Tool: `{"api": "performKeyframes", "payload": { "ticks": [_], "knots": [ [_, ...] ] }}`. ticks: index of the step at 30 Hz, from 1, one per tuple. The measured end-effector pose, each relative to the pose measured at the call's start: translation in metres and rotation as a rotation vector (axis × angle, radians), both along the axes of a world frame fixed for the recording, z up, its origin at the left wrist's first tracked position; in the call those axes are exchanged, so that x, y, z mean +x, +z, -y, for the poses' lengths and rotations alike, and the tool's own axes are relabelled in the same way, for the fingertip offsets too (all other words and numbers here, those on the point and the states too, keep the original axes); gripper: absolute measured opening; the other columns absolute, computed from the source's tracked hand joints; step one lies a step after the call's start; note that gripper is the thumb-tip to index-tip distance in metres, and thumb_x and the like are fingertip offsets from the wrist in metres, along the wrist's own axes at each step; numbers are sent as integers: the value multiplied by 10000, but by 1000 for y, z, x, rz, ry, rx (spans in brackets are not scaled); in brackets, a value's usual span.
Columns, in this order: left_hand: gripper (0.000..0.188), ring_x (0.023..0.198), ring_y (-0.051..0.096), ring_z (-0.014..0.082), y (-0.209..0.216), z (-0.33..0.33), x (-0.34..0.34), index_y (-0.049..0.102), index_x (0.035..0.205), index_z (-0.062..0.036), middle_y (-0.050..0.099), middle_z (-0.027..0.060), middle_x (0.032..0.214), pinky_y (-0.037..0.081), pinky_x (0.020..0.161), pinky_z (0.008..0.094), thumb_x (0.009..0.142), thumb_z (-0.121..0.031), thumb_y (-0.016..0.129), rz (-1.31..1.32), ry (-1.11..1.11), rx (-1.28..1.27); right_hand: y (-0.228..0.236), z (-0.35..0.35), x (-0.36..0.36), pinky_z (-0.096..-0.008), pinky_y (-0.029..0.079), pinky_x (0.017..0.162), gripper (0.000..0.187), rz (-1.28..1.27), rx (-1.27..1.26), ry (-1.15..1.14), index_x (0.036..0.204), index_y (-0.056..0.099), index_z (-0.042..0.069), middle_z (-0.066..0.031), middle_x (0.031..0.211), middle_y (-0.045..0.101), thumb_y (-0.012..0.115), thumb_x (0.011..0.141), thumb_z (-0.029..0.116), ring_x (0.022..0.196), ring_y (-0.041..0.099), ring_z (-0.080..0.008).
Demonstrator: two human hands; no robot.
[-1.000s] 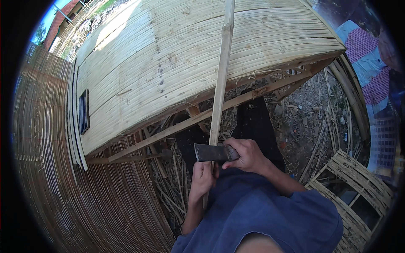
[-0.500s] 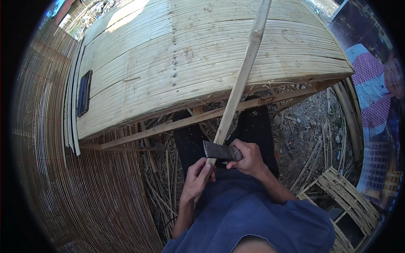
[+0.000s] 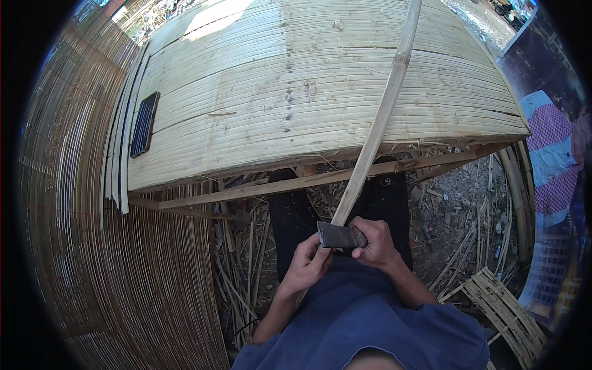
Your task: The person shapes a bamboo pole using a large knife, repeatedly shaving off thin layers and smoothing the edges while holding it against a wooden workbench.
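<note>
A long bamboo strip [image 3: 373, 145] slants from my lap up across the near edge of the bamboo-slat table [image 3: 234, 117]. My left hand [image 3: 309, 264] is closed around its lower end, thumb and fingers pinching just below the blade. In my right hand [image 3: 377, 242] is a hatchet-like tool [image 3: 336, 235] with a broad dark metal blade, gripped close behind the head. Its blade lies across the strip, the edge pointing left, right beside my left fingertips. My right fist hides any handle, and the strip's lowest end is mostly covered by my left hand.
A dark phone [image 3: 145, 124] lies at the table's left side beside several thin slats [image 3: 123, 132]. Left stands a slatted bamboo screen [image 3: 123, 265]. A wooden crossbar [image 3: 271, 187] runs under the table edge, above my legs. Bamboo scraps [image 3: 468, 246] litter the ground; a small slatted frame [image 3: 505, 317] is lower right.
The blade has moved down along the strip, closer to my left fingers. The whole view has shifted, so the table and strip appear farther right. Both hands keep their grips.
</note>
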State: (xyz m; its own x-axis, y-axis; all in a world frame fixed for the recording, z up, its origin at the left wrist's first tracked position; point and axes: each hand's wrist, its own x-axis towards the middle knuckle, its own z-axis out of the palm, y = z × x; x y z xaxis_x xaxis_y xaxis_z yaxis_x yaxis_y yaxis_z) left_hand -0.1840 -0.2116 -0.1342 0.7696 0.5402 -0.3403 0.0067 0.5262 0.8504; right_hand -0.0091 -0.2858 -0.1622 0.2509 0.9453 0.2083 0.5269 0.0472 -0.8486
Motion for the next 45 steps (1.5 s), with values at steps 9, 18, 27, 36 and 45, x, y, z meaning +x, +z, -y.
{"api": "performKeyframes", "payload": {
  "ticks": [9,18,27,36,45],
  "knots": [
    [119,488,380,2,8,-1,6,560,839,-37,451,-50,614,278,419,187,875,-5,451,0,91,103,23,-14,15,-344,431,411,657,456,169,-62,588,510,92,-43,475,473,586,645,743,417,537,-223],
    [322,390,290,23,11,0,4,420,749,-77,353,-50,528,233,351,193,985,-291,378,120,-51,-132,36,-14,34,-331,417,394,668,419,71,-202,568,493,101,-36,459,480,590,618,760,401,527,-221],
    [356,410,262,34,11,2,1,397,758,-89,322,-40,555,229,358,196,985,-359,355,109,-68,-122,33,-22,38,-354,447,418,643,432,57,-30,603,512,105,-55,488,522,600,635,741,439,564,-252],
    [383,447,249,35,2,-2,-3,414,812,-92,317,-46,585,226,393,195,982,-420,313,90,-102,-81,39,-23,31,-355,471,435,647,377,-2,-5,628,556,97,-62,491,539,589,640,744,472,597,-252],
    [181,595,358,50,5,-2,1,504,899,-45,408,-27,722,295,501,218,966,-147,370,-144,17,172,28,-20,15,-357,441,424,660,364,20,22,599,521,77,-63,481,490,614,619,730,447,547,-277]
  ]
}}
